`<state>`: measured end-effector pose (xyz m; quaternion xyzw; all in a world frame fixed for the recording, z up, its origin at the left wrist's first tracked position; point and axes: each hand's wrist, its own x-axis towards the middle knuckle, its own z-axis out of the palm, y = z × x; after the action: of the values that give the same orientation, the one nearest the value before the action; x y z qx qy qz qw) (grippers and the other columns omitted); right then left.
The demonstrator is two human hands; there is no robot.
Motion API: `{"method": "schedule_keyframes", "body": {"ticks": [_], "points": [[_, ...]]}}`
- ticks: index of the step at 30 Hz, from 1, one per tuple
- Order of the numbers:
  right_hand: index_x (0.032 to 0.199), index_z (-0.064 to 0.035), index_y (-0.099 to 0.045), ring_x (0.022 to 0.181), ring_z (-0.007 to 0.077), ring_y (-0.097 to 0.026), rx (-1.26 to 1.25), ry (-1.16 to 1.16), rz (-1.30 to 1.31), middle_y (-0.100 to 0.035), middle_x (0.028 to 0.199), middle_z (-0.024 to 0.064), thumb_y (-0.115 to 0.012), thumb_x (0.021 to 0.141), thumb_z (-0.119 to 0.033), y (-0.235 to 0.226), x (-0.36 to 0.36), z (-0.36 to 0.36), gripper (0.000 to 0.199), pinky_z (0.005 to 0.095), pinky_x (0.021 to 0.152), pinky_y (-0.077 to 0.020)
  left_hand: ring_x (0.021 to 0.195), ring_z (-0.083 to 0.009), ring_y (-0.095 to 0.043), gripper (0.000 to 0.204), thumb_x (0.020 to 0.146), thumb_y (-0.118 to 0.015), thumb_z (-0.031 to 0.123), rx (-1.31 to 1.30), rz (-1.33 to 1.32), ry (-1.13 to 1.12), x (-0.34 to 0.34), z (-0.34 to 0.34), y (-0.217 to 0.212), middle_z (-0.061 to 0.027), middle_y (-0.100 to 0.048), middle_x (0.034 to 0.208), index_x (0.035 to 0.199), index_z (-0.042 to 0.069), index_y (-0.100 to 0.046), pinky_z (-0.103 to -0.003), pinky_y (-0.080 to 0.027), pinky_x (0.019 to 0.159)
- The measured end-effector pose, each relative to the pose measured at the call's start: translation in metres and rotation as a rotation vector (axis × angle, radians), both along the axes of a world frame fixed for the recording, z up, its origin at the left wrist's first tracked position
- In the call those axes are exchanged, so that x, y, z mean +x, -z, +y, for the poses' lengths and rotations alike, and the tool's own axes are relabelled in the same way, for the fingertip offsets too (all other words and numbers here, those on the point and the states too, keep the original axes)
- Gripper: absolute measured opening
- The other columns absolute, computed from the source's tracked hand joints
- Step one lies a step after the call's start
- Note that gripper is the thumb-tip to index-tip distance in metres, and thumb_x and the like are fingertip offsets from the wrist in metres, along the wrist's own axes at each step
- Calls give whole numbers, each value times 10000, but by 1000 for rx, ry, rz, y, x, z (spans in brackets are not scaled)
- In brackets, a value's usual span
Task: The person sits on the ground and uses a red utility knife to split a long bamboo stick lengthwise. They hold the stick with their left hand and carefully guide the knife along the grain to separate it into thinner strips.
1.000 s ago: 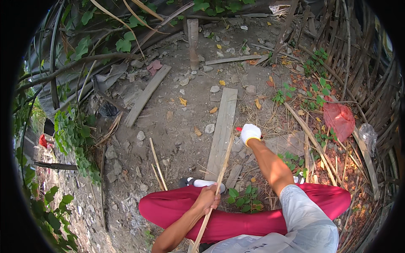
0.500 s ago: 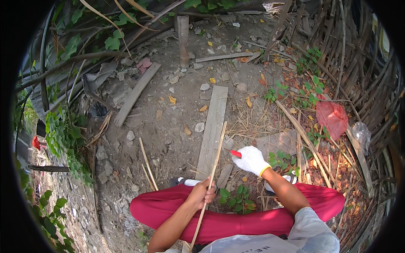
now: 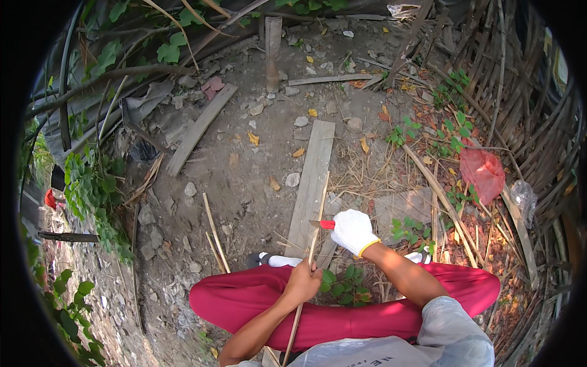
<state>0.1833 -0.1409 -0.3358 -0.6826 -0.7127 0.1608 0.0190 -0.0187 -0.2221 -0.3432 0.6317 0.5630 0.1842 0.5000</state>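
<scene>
My left hand (image 3: 301, 283) is bare and closed around a long thin bamboo stick (image 3: 316, 226) that slants up and away from my lap. My right hand (image 3: 352, 231) wears a white glove and grips a small knife with a red handle (image 3: 326, 224); its blade rests against the stick just above my left hand. I sit with my legs in red trousers (image 3: 244, 298) crossed on the dirt. The stick's far tip lies over a grey wooden plank (image 3: 313, 177).
Bare dirt with stones and dry leaves lies ahead. A second plank (image 3: 200, 128) slants at the left, thin bamboo strips (image 3: 215, 231) lie near my left knee. A red plastic bag (image 3: 483, 172) and woven bamboo fence (image 3: 526, 104) stand at right; leafy plants (image 3: 92, 189) at left.
My gloved right hand has drawn the knife back along the stick toward me, from out over the plank to just above my left hand. The left hand kept its grip.
</scene>
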Motion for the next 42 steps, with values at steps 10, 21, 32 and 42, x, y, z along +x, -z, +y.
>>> {"method": "schedule_keyframes", "body": {"ticks": [10,21,32,42], "points": [[945,-3,-768,928,376,-738,-151,388,-40,-738,948,249,-644,808,-244,47,122,75,304,454,809,-591,497,-122,-459,118,898,-571,77,-494,-116,96,-25,-24,17,-12,-500,625,800,65,-507,-332,-321,447],[888,-28,-764,889,430,-710,-120,-28,78,-718,873,253,-593,828,-275,-26,18,-10,306,496,810,-574,552,-94,-423,219,849,-626,57,-368,-141,-33,-7,2,-1,7,-465,626,744,94,-437,-330,-329,480],[862,-21,-771,856,397,-730,-15,-2,32,-725,849,246,-600,829,-213,-30,3,-11,259,479,764,-586,572,-106,-445,172,837,-596,59,-200,-68,29,-4,0,-4,-4,-460,627,766,72,-440,-335,-371,501],[931,-44,-784,894,373,-746,-105,58,-108,-743,925,235,-618,860,-194,37,24,37,236,460,794,-594,615,-214,-546,134,832,-622,103,-250,-40,39,-4,-23,18,-106,-531,642,807,25,-516,-392,-433,585]]}}
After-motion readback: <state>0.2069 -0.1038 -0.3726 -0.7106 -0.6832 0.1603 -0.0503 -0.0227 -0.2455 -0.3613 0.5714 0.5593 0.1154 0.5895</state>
